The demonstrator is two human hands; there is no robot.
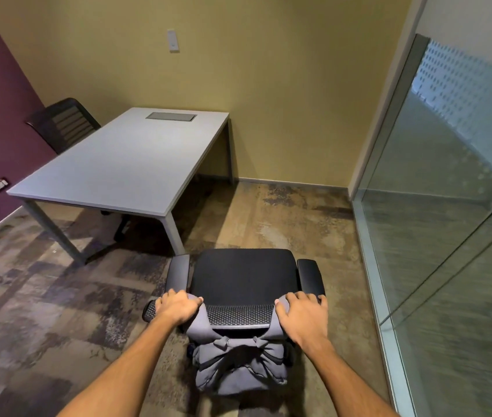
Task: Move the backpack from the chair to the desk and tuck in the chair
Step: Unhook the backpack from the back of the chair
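A black office chair (pixel 241 275) stands on the carpet in front of me, facing away, its seat bare. A grey backpack (pixel 238 365) hangs behind the chair's mesh backrest, with its straps looped over the top of the backrest. My left hand (pixel 178 307) grips the left strap where it crosses the backrest's top. My right hand (pixel 303 313) grips the right strap in the same way. The light grey desk (pixel 124 164) stands ahead to the left, its top bare apart from a cable hatch at the far end.
A second black chair (pixel 64 123) sits behind the desk by the purple wall. A glass partition (pixel 449 206) runs along the right side. Patterned carpet lies between the chair and the desk's near leg (pixel 175 233).
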